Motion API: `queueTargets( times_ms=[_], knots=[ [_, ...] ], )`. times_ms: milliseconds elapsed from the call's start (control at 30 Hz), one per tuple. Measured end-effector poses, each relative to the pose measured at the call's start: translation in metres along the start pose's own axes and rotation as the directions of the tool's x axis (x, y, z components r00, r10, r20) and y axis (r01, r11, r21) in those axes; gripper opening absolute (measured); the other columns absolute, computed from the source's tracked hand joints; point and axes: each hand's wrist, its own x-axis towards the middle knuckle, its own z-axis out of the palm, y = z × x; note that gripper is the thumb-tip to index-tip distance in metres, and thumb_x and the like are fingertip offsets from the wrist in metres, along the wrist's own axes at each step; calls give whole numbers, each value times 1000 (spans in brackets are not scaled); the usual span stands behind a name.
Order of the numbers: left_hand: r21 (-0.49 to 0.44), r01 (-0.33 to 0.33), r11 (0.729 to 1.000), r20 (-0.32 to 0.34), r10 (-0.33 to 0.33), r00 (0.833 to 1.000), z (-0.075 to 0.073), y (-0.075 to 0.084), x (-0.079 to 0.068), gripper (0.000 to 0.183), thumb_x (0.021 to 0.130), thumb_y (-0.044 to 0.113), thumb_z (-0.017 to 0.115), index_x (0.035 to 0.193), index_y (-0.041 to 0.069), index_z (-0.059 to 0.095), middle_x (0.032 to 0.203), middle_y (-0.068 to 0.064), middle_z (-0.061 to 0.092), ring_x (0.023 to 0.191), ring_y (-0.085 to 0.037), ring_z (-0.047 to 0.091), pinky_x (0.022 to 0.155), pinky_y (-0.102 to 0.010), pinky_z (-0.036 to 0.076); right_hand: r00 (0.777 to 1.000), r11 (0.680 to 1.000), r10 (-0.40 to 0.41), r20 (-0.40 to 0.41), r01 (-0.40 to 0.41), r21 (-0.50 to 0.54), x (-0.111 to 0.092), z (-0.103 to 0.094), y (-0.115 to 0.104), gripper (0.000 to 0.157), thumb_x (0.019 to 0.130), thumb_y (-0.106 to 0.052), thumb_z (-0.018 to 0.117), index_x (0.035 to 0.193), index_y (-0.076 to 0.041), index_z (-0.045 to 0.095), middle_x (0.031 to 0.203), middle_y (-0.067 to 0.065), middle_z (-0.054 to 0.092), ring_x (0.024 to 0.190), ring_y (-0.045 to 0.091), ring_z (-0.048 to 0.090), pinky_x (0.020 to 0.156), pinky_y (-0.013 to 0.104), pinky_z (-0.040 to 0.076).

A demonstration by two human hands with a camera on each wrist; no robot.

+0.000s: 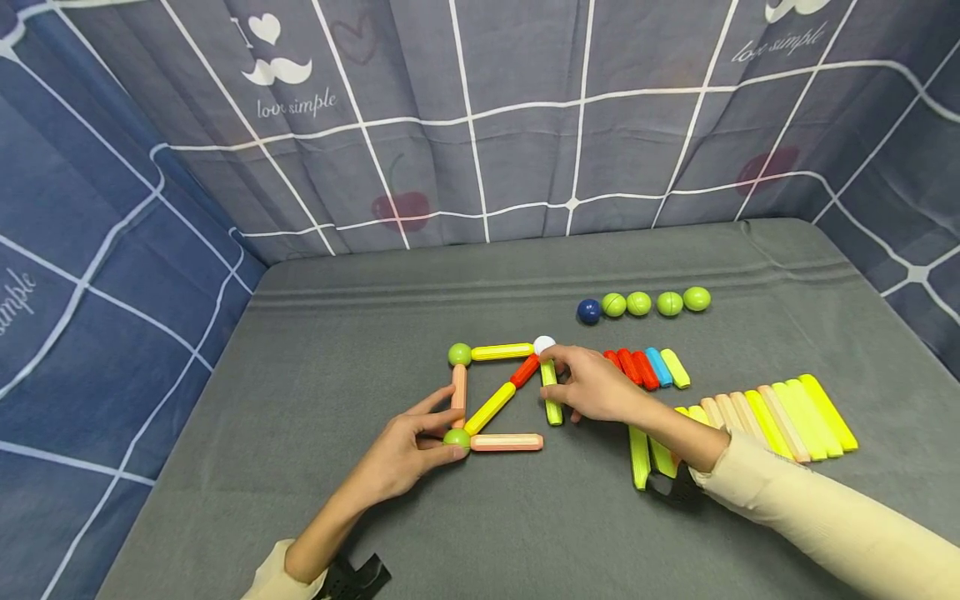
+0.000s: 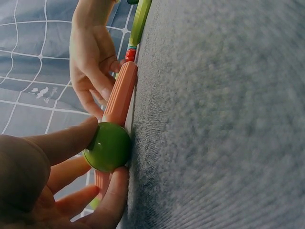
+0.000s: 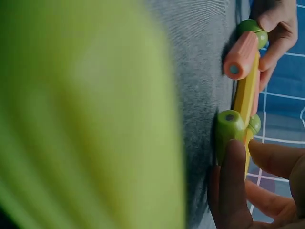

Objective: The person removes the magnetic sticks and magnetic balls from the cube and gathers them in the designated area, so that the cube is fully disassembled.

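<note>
My left hand pinches the lower-left green ball between thumb and finger. From that ball run a salmon stick to the right, another salmon stick to the upper green ball, and a diagonal yellow stick meeting a short red stick. A yellow top stick reaches the white ball. Just below the white ball, my right hand holds a yellow-green stick by its sides; whether stick and ball touch is hidden by fingers.
Behind the right hand lies a row of balls, one blue and several green. Short red, blue and yellow sticks lie nearer. Long yellow and salmon sticks are lined up at right, partly under the right forearm. Patterned curtains enclose the table.
</note>
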Motion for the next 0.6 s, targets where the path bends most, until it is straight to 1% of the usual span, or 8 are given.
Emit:
queueTargets(
  times_ms=[100, 300, 600],
  knots=[
    [6, 0, 1000, 0, 0, 1000, 0, 0, -1, 52, 85, 7, 78, 132, -2, 60, 156, -11, 33, 104, -23, 63, 82, -25, 55, 1000, 1000, 19, -11, -19, -12, 4, 2, -2, 46, 85, -6, 76, 127, 0, 57, 93, 11, 57, 44, 16, 60, 50, 32, 52],
    [3, -6, 1000, 5, 6, 1000, -1, 0, 0, 52, 85, 8, 78, 132, -1, 60, 156, -11, 34, 105, -23, 63, 82, -25, 55, 998, 997, 62, 18, -63, 46, 6, 0, -3, 48, 85, 4, 72, 129, 3, 55, 95, 14, 56, 46, 17, 62, 50, 33, 54],
    [8, 0, 1000, 2, 0, 1000, -1, 1, 0, 52, 85, 9, 78, 132, -1, 60, 156, -11, 34, 104, -22, 63, 82, -25, 54, 997, 994, 53, 47, -57, 93, 4, -4, -3, 53, 84, 9, 66, 135, 3, 52, 101, 17, 57, 46, 21, 62, 52, 35, 54]
  ],
)
